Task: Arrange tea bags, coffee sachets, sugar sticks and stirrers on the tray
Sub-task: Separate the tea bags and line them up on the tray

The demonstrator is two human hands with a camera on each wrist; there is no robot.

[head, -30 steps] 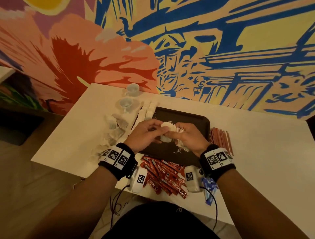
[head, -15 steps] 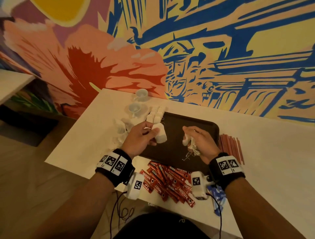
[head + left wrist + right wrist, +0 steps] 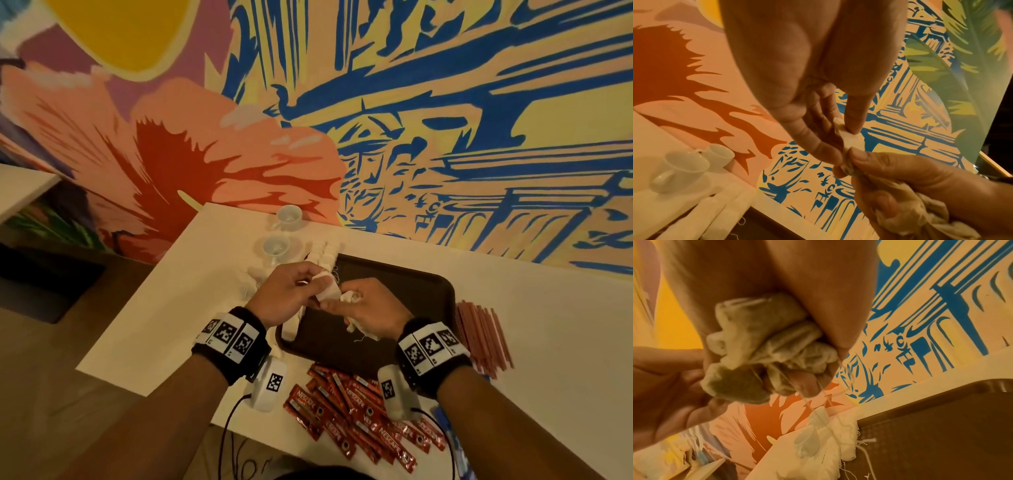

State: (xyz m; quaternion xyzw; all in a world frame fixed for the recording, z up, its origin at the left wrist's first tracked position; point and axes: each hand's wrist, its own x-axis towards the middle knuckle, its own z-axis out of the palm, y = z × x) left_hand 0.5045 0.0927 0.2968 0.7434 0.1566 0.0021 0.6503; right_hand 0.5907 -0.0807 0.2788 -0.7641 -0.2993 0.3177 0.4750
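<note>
My two hands meet over the left part of the dark brown tray. My left hand pinches one white tea bag between thumb and fingers; the left wrist view shows this tea bag gripped at its lower end by the other hand's thumb too. My right hand holds a crumpled bunch of tea bags in its palm, strings hanging down. A row of white tea bags lies along the tray's left edge. Red coffee sachets lie near the table's front edge. Reddish stirrers lie right of the tray.
Two small white cups stand at the table's back left, near the painted wall. More white tea bags lie left of the tray. A blue packet lies at the front edge by my right wrist. The white table stretches right.
My hands had parted, the left carrying one tea bag toward the tray's left edge. They have come back together, and the left hand now pinches a tea bag from the right hand's bunch.
</note>
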